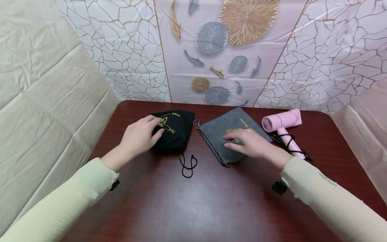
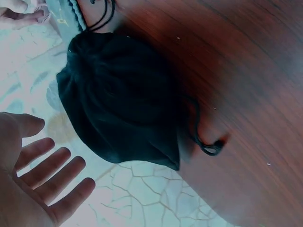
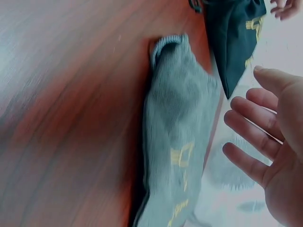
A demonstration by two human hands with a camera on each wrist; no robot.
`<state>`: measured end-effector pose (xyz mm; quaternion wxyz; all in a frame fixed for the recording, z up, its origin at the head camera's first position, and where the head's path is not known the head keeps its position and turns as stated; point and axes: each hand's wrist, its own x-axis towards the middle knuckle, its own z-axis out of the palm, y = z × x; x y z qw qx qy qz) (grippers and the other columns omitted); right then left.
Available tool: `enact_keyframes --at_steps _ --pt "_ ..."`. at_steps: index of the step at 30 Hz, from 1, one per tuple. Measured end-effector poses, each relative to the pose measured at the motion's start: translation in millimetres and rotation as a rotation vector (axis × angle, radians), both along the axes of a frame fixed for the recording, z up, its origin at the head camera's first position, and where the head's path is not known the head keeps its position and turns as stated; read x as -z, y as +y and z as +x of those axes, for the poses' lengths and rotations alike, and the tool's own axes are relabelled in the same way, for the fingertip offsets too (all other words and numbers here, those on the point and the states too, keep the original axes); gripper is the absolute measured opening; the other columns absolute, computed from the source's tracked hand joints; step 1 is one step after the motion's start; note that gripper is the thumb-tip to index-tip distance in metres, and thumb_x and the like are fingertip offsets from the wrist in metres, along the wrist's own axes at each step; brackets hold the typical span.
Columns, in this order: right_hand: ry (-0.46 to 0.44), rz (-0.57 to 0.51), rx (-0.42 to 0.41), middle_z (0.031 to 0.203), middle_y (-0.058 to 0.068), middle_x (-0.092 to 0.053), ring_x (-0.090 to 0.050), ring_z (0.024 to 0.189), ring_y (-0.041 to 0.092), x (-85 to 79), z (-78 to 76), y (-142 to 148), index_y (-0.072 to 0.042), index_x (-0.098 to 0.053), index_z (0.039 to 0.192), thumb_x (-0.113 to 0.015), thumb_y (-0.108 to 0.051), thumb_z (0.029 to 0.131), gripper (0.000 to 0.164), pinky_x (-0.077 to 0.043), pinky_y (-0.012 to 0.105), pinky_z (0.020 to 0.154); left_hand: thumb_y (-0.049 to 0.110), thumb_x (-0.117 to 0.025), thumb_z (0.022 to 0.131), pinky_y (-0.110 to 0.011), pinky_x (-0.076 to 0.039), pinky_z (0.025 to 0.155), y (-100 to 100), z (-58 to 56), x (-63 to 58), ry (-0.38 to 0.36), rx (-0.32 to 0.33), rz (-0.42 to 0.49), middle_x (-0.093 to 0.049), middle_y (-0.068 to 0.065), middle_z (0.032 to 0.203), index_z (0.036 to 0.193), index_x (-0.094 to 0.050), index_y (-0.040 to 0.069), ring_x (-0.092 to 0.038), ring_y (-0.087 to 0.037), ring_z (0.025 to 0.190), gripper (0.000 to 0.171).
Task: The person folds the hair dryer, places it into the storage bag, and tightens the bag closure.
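Observation:
A black drawstring bag (image 1: 181, 134) with yellow lettering and a hair dryer drawing lies at the left, looking filled out. Over its left side hovers my left hand (image 1: 142, 132), fingers loosely bent; the left wrist view shows a gap between that hand (image 2: 42, 175) and the bag (image 2: 123, 99). A grey drawstring bag (image 1: 217, 124) marked "Hair Dryer" lies flatter, right of the black one. My right hand (image 1: 249, 143) is above it, fingers relaxed and spread, holding nothing; the right wrist view shows the hand (image 3: 270, 127) apart from the grey bag (image 3: 175, 113).
At the back right lies a pink hair dryer (image 1: 281, 121), its black cord (image 1: 291, 143) wound about the handle. The black bag's drawstring (image 1: 188, 168) trails on the dark red-brown table (image 1: 187, 208). A patterned cloth (image 1: 136, 50) hangs behind the table.

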<state>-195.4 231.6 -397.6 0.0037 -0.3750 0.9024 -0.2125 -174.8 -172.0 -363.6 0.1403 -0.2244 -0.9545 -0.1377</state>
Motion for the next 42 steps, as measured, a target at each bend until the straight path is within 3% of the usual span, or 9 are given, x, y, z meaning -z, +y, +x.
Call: enact_keyframes --at_steps 4,10,20,25,33,42 --pt "0.032 0.019 0.076 0.128 0.012 -0.076 -0.069 0.125 0.034 -6.3 4.8 24 -0.005 -0.077 0.129 -0.075 -0.024 0.102 0.033 -0.052 0.055 0.108 0.026 -0.071 0.101 -0.053 -0.062 0.075 10 3.5 -4.1 -0.012 0.029 -0.019 -0.072 -0.011 0.127 0.132 -0.073 0.010 -0.073 -0.031 0.110 0.035" --pt "0.111 0.048 0.178 0.126 0.017 -0.076 -0.070 0.121 0.038 -13.7 13.0 64 -0.003 -0.075 0.131 -0.077 -0.021 0.099 0.036 -0.054 0.058 0.100 0.031 -0.072 0.102 -0.052 -0.062 0.080 26 8.2 -5.2 -0.051 0.056 -0.047 -0.070 -0.014 0.133 0.139 -0.069 0.010 -0.070 -0.032 0.118 0.043" --pt "0.181 0.120 0.339 0.122 0.023 -0.073 -0.067 0.111 0.041 -5.2 23.4 127 -0.004 -0.070 0.132 -0.081 -0.022 0.094 0.044 -0.052 0.063 0.094 0.032 -0.073 0.102 -0.049 -0.062 0.088 51 19.8 6.6 -0.064 0.143 -0.052 -0.067 -0.014 0.139 0.143 -0.067 0.008 -0.070 -0.032 0.120 0.048" --pt "0.169 0.145 0.403 0.133 0.030 -0.066 -0.061 0.122 0.050 2.7 30.4 149 0.001 -0.063 0.140 -0.083 -0.022 0.092 0.057 -0.049 0.068 0.097 0.034 -0.074 0.102 -0.049 -0.061 0.092 63 26.5 10.5 -0.070 0.173 -0.073 -0.065 -0.015 0.142 0.147 -0.064 0.008 -0.068 -0.033 0.125 0.052" --pt "0.128 0.175 0.413 0.148 0.040 -0.050 -0.052 0.130 0.061 17.6 31.4 165 0.013 -0.048 0.149 -0.085 -0.021 0.090 0.078 -0.044 0.071 0.104 0.036 -0.072 0.103 -0.050 -0.059 0.098 76 32.6 17.5 -0.099 0.208 -0.074 -0.060 -0.018 0.151 0.151 -0.060 0.009 -0.064 -0.035 0.132 0.056" --pt "0.089 0.147 0.429 0.151 0.044 -0.043 -0.048 0.135 0.061 33.3 25.4 170 0.017 -0.040 0.153 -0.083 -0.022 0.091 0.084 -0.042 0.072 0.105 0.034 -0.075 0.102 -0.050 -0.057 0.103 88 40.5 31.1 -0.120 0.239 -0.019 -0.060 -0.018 0.151 0.151 -0.060 0.010 -0.063 -0.035 0.134 0.057"
